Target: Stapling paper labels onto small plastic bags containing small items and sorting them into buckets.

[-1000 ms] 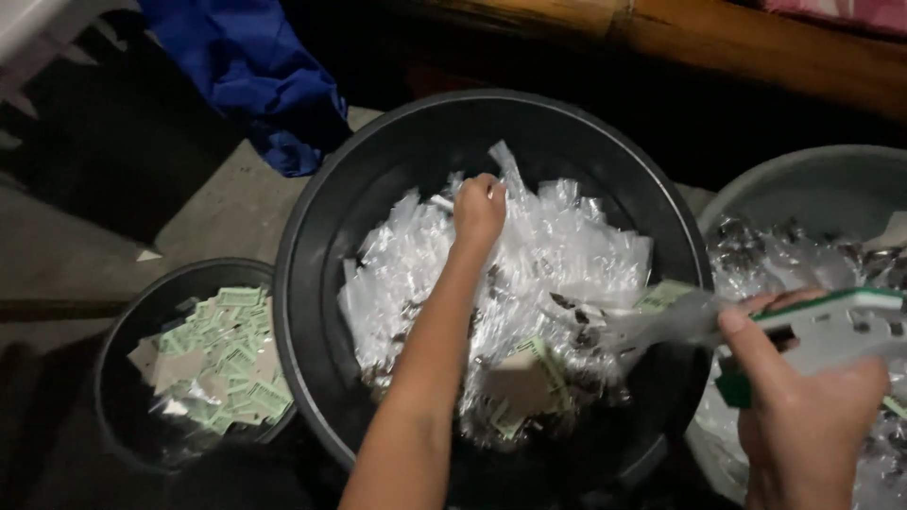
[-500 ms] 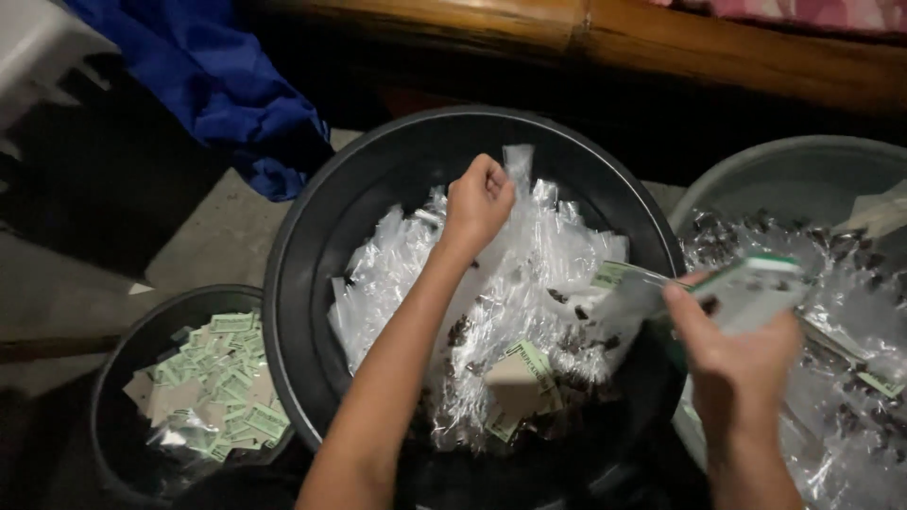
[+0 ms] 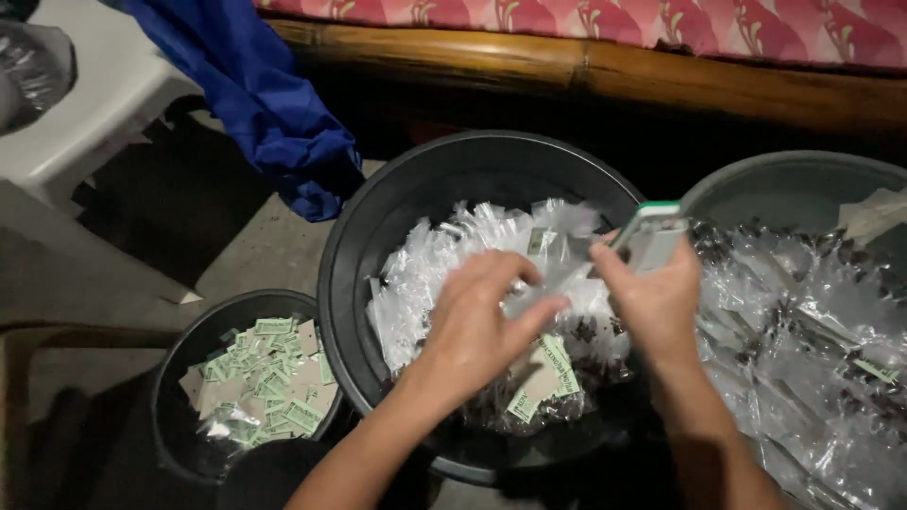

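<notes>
Left hand (image 3: 482,316) pinching clear packet (image 3: 543,288); right hand (image 3: 652,297) gripping stapler (image 3: 650,236).

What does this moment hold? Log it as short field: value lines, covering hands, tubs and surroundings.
left hand: pinching a clear plastic packet
right hand: holding a white-and-green stapler-like tool
big black tub: clear packets with paper labels
small black tub: green and brown paper labels
grey tub: more filled clear packets
behind: blue cloth, bamboo rail
</notes>
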